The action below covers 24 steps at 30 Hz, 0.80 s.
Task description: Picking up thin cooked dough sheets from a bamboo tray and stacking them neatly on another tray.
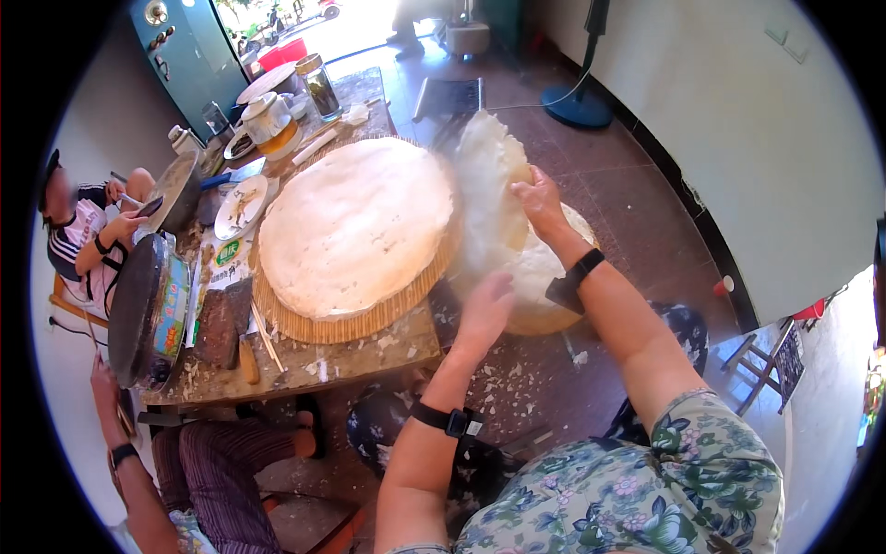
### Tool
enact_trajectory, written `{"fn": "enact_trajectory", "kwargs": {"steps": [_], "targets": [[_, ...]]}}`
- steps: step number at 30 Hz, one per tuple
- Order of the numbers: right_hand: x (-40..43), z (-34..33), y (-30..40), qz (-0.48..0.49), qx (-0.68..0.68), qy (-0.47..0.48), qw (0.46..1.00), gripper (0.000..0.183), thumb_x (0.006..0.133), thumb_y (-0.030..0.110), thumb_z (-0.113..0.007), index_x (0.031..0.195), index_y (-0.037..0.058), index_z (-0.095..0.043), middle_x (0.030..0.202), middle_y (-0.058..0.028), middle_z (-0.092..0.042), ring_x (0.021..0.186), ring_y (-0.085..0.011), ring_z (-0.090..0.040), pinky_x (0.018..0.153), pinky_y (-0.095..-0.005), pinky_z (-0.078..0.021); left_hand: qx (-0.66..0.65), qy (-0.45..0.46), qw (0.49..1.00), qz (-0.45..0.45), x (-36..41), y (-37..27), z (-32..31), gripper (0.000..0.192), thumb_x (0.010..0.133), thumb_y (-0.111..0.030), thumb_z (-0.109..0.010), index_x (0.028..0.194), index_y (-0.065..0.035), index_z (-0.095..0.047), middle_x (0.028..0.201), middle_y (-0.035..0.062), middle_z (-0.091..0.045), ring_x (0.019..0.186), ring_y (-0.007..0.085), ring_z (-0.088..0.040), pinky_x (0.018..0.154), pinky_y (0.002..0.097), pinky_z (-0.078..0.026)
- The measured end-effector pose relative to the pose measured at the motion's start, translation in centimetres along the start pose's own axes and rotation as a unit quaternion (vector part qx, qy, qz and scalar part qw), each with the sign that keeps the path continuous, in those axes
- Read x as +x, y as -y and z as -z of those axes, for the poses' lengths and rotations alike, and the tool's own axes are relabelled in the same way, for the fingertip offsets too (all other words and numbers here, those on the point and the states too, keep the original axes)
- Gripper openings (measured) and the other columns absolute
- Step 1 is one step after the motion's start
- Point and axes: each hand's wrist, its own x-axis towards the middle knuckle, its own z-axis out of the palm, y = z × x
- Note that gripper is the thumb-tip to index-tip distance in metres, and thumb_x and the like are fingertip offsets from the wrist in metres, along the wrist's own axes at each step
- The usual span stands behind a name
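My right hand (538, 197) grips the edge of a thin, pale round sheet of flatbread or wrapper (488, 180). The sheet hangs upright and is blurred by motion. Just below it is my left hand (489, 305), also blurred; whether its fingers hold anything cannot be made out. Under both hands lies a second pale round stack (547, 273), partly hidden by the sheet and my right arm. On the table to the left, a wide stack of white round sheets (360, 221) rests on a round woven straw mat (426, 294).
The wooden table (394, 356) also holds a plate (241, 208), a glass teapot (273, 128), a wooden-handled tool (248, 360) and chopsticks (268, 336). A round dark griddle (138, 311) stands at its left edge. Two people sit left. Flakes litter the floor (509, 395).
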Motion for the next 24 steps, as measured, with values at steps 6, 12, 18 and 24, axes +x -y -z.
{"fn": "enact_trajectory", "kwargs": {"steps": [6, 12, 18, 24], "targets": [[-0.7, -0.7, 3.2, -0.017, 0.056, 0.037, 0.998, 0.028, 0.078, 0.007, -0.054, 0.105, 0.0011, -0.058, 0.088, -0.0028, -0.062, 0.073, -0.0092, -0.058, 0.065, -0.0257, -0.0489, -0.135, -0.052, 0.989, -0.002, 0.8, 1.0, 0.8, 0.032, 0.086, -0.011, -0.055, 0.117, -0.0006, -0.055, 0.105, 0.0084, -0.061, 0.088, 0.0161, -0.060, 0.080, 0.0290, -0.048], [-1.4, 1.4, 6.5, 0.006, 0.077, 0.060, 0.995, 0.023, 0.082, 0.008, -0.054, 0.103, 0.0015, -0.057, 0.086, -0.0023, -0.061, 0.071, -0.0087, -0.057, 0.063, -0.0253, -0.0491, -0.434, -0.141, 0.890, -0.002, -0.7, -2.2, 3.0, 0.032, 0.091, -0.016, -0.054, 0.121, -0.0048, -0.049, 0.101, 0.0064, -0.061, 0.081, 0.0167, -0.062, 0.077, 0.0309, -0.051], [-3.3, 4.2, 11.6, -0.015, 0.059, 0.085, 0.995, 0.026, 0.084, 0.004, -0.053, 0.109, 0.0010, -0.056, 0.092, -0.0028, -0.062, 0.076, -0.0091, -0.060, 0.068, -0.0247, -0.0499, -0.486, -0.170, 0.857, 0.006, -1.8, -2.7, 3.6, 0.035, 0.093, -0.019, -0.051, 0.124, -0.0040, -0.045, 0.100, 0.0083, -0.061, 0.083, 0.0213, -0.062, 0.080, 0.0367, -0.051], [-4.8, 5.4, 13.9, 0.008, 0.006, 0.074, 0.997, 0.029, 0.083, 0.003, -0.053, 0.112, 0.0013, -0.055, 0.095, -0.0027, -0.062, 0.079, -0.0091, -0.060, 0.071, -0.0247, -0.0500, -0.536, -0.183, 0.824, 0.018, -2.0, -1.9, 4.7, 0.034, 0.094, -0.019, -0.048, 0.123, -0.0024, -0.044, 0.101, 0.0103, -0.060, 0.083, 0.0249, -0.062, 0.081, 0.0410, -0.051]]}}
